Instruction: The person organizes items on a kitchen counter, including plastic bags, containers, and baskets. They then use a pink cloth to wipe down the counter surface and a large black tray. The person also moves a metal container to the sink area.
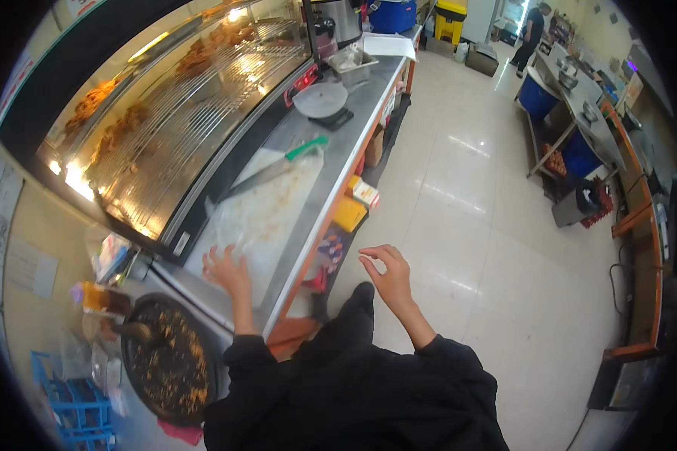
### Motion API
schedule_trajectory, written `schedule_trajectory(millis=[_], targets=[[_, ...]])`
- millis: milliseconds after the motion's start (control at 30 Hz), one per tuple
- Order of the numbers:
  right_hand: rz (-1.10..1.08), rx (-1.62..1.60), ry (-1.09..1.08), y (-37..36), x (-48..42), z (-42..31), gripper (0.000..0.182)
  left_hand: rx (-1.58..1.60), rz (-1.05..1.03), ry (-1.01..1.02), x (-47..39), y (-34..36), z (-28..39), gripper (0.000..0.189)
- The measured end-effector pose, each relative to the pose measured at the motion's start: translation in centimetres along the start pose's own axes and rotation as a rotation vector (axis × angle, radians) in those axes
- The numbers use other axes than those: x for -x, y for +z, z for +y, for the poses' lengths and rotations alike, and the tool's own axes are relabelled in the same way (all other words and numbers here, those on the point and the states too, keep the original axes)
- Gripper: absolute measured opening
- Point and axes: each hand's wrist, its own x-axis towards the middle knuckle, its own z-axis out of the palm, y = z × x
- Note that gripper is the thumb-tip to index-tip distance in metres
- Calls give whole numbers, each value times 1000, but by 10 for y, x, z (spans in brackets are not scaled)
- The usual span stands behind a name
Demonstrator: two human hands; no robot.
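Note:
My left hand [227,272] is over the near end of a white cutting board [254,237], its fingers spread and holding nothing; whether it touches the board cannot be told. Clear plastic lies on the board, along with brownish crumbs or stains. Across the board's far part rests a long knife with a green handle [306,147], its blade pointing to the lower left. My right hand [388,272] is in the air over the floor, right of the counter, empty, with thumb and forefinger curved towards each other but apart. To the left, a round black mortar or bowl [166,361] holds orange-brown bits and a wooden-looking handle or pestle.
A heated glass display cabinet [203,113] with fried food on wire racks borders the counter. Beyond the board are a kitchen scale [334,119] with a round plate and a metal container [352,65]. Boxes sit on the shelf below. A person [533,36] stands far off near another table [584,96].

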Motion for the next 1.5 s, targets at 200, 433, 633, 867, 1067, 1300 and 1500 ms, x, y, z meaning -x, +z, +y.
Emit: schedule_trajectory(millis=[200,433,633,867,1067,1300,1500], targets=[[-153,13,78,54,-151,68,31,183,302,-293,-56,-2,21,12],[-236,159,-135,163,-253,134,31,473,493,-346,-124,-52,108,19],[-535,-548,-82,193,-305,120,11,423,420,-356,-116,24,213,20],[-861,-841,-353,130,-368,123,10,741,387,-264,-149,90,359,34],[-495,-586,-399,115,-473,224,16,251,458,-605,-139,59,340,15],[-549,375,-459,174,-560,348,18,466,890,-696,-175,2,336,25],[-507,-24,-247,135,-564,302,9,736,772,-611,-227,25,370,23]])
